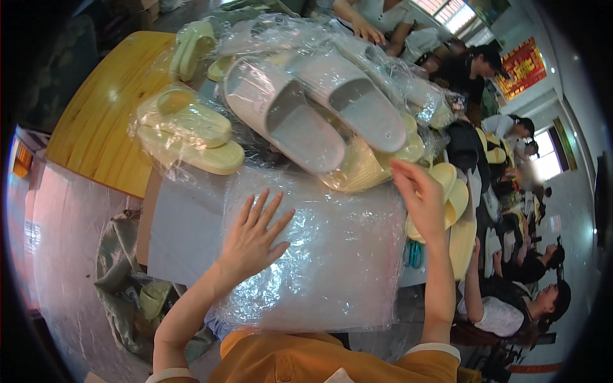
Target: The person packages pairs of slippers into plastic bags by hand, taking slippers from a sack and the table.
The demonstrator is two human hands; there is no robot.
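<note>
My left hand (251,234) lies flat with fingers spread on a stack of clear plastic bags (338,255) spread over the table in front of me. My right hand (419,195) is raised at the stack's upper right corner, fingers apart, touching the plastic edge beside a pale yellow slipper (367,167). Just beyond the bags lie two large white slippers (319,108), one partly in clear plastic. A bagged pair of pale yellow slippers (188,134) sits to the left.
A wooden table (102,115) lies at the left, with more yellow slippers (191,45) at its far end. Loose yellow slippers (450,198) and teal scissors (414,254) are at the right. Other people sit along the right side and at the far end.
</note>
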